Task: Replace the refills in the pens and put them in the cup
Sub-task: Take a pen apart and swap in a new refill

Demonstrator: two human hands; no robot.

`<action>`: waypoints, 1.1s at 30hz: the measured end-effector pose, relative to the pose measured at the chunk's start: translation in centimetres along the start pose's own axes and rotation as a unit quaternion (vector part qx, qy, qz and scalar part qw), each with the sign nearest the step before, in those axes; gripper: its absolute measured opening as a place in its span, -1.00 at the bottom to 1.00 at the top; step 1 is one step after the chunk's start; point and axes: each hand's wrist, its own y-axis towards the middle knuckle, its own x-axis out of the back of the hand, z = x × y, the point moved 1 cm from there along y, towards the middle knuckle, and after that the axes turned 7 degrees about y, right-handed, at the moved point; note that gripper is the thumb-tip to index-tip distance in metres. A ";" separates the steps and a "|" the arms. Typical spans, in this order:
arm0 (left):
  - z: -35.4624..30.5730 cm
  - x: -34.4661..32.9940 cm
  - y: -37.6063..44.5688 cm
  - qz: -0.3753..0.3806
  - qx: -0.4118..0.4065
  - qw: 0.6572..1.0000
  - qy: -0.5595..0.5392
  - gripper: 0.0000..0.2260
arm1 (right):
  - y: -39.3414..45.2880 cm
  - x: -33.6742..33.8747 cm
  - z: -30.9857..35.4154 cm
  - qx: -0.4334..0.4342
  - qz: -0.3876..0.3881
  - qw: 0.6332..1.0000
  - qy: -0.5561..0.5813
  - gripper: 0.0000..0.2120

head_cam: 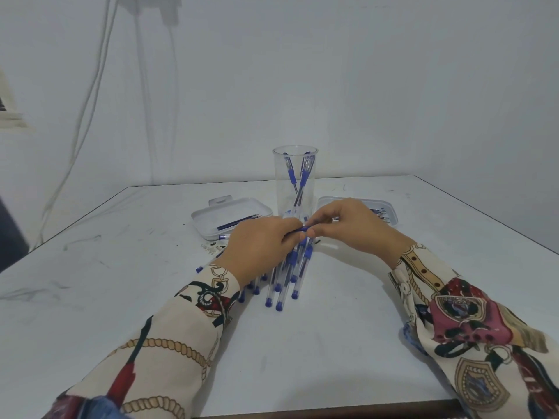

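Head view, centre frame: I am watching the left hand [260,240] and right hand [341,225] pinching one pen [302,229], probably mid refill swap; next, reassembling calls for aligning, then the cup [295,179] above.

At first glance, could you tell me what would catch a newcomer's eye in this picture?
Probably the two hands, left hand and right hand, meeting at the table's middle and together pinching a blue pen. Under them a heap of blue-capped pens fans out toward the near edge. Just behind stands a tall clear cup with a few pens in it, flanked by a white tray on the left and another tray on the right.
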 end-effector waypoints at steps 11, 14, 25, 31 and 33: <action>0.3 0.2 -0.2 -0.023 0.002 1.000 0.020 -0.63 | 0.0 0.1 -0.3 0.000 -0.001 1.000 0.009 -0.94; 0.5 -0.1 -0.1 -0.035 0.000 0.999 0.038 -0.60 | 0.1 0.1 -0.4 0.003 -0.007 1.000 0.005 -0.94; 0.1 -0.4 0.3 0.013 0.011 1.000 -0.009 -0.69 | 0.4 0.7 -1.1 -0.030 -0.005 0.999 0.018 -0.94; 0.4 -0.2 0.0 0.013 0.048 0.998 -0.030 -0.68 | 0.6 2.3 -2.0 -0.089 -0.057 0.993 -0.052 -0.91; 0.4 -0.1 -0.1 0.013 0.055 0.998 -0.036 -0.68 | 0.5 2.8 -2.4 -0.110 -0.052 0.989 -0.089 -0.95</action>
